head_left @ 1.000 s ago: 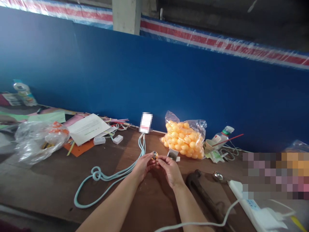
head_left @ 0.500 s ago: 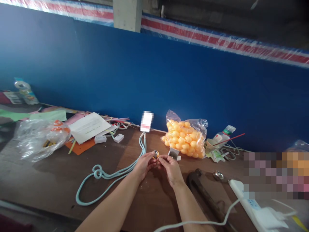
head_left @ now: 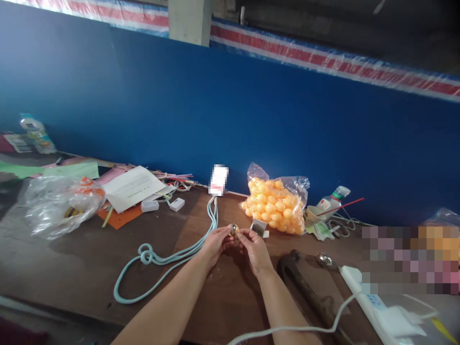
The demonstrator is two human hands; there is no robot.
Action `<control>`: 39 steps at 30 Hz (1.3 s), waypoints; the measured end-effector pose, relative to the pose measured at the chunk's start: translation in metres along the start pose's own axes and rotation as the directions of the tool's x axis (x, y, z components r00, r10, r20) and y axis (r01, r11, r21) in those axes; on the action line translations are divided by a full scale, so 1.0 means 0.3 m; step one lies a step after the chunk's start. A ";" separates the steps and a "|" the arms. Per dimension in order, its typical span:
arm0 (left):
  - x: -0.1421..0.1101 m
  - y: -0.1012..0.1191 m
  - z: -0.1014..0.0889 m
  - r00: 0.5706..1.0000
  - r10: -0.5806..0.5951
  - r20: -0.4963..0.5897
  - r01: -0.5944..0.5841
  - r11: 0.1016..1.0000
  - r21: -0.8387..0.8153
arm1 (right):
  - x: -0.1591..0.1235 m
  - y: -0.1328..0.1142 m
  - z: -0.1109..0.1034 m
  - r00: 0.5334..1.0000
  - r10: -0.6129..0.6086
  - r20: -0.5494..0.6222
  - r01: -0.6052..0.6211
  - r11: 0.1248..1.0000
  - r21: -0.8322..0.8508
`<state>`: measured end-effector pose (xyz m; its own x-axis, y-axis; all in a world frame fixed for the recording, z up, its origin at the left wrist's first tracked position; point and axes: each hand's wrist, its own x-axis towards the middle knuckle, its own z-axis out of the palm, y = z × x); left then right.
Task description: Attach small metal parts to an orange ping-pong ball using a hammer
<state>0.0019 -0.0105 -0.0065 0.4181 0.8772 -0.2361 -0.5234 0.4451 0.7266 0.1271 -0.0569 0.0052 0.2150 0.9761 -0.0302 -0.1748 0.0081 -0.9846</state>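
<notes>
Silver shines beside orange on the small round piece (head_left: 234, 230) we pinch between left hand (head_left: 215, 245) and right hand (head_left: 253, 248) over the tabletop (head_left: 79, 273); on the far side, a clear bag (head_left: 254, 172) holds orange balls (head_left: 275, 206).

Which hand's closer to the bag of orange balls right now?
Right. The right hand is in front of the bag of orange balls, on the wearer's side and a little left; the left hand is farther left of it.

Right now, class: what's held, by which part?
A shiny piece, gripped at its left side by the left hand; any grip by the right hand is unclear.
</notes>
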 end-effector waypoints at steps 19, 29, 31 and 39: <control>-0.006 0.009 0.017 0.999 0.020 -0.028 -0.018 0.999 0.041 | 0.004 0.011 -0.003 0.997 0.071 0.009 -0.072 0.994 0.082; -0.003 0.004 0.013 0.999 0.037 -0.038 -0.033 0.996 0.084 | 0.012 0.024 -0.008 0.998 0.062 0.001 -0.061 0.995 0.075; -0.003 0.003 0.013 0.999 0.040 -0.036 -0.036 0.995 0.097 | 0.013 0.026 -0.008 0.998 0.055 0.003 -0.055 0.995 0.077; 0.001 -0.003 0.007 0.998 0.053 -0.034 -0.048 0.988 0.144 | 0.016 0.029 -0.009 0.997 0.075 0.010 -0.075 0.993 0.089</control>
<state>0.0040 -0.0110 -0.0058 0.3645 0.9051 -0.2190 -0.4301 0.3722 0.8225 0.1291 -0.0527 -0.0040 0.1917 0.9762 -0.1017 -0.2752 -0.0460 -0.9603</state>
